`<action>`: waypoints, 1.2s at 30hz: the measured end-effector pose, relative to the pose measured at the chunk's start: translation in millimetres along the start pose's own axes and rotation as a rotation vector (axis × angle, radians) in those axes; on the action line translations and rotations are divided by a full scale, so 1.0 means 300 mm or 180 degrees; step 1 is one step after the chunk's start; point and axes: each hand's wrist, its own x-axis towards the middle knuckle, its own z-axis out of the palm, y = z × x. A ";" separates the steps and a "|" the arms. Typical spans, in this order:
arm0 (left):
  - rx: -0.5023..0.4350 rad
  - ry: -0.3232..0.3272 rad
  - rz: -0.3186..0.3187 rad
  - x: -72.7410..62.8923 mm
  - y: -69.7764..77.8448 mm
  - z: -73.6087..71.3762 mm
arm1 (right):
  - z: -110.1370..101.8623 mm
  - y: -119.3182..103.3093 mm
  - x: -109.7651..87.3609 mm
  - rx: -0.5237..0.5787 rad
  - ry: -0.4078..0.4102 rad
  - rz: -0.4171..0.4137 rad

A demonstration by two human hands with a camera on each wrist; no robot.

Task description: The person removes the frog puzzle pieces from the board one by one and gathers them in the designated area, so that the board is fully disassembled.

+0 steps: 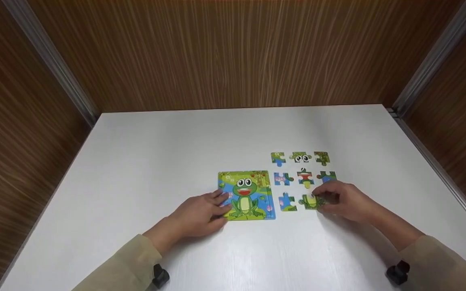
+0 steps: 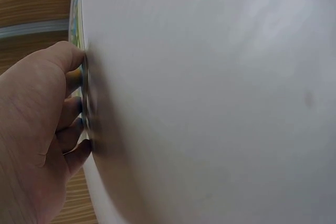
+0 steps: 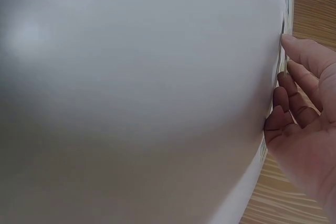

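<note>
A square frog puzzle board lies flat on the white table, a smiling green frog pictured on it. My left hand rests at its left side, fingertips over the picture and thumb by the lower left corner. To the right of the board, my right hand pinches a puzzle piece with the frog's lower body between thumb and index finger. That piece is close over the tabletop, its right side covered by the fingers. In the right wrist view, its thin edge shows between the fingertips.
Loose puzzle pieces are laid out in rows right of the board: an eyes piece, a mouth piece, a blue-and-green corner piece and several others. Wood-grain panels enclose the table at the back and sides.
</note>
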 end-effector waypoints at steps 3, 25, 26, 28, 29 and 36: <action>0.0019 0.0027 0.0018 -0.001 -0.002 0.003 | 0.002 0.001 -0.002 0.0045 -0.0002 -0.0004; 0.0065 0.0037 0.0016 0.000 -0.009 0.013 | -0.006 0.002 -0.006 0.0147 -0.0052 0.0008; 0.0069 0.0040 0.0018 0.000 -0.009 0.013 | -0.008 -0.001 -0.006 0.0152 -0.0044 0.0014; 0.0061 0.0043 0.0032 -0.001 -0.009 0.012 | -0.013 -0.007 -0.006 0.0156 -0.0023 0.0025; 0.0054 0.0041 0.0037 -0.001 -0.009 0.011 | -0.015 -0.011 -0.004 0.0147 -0.0011 0.0025; 0.0029 0.0076 0.0064 -0.002 -0.011 0.009 | -0.016 -0.065 0.034 0.0176 0.0030 -0.0115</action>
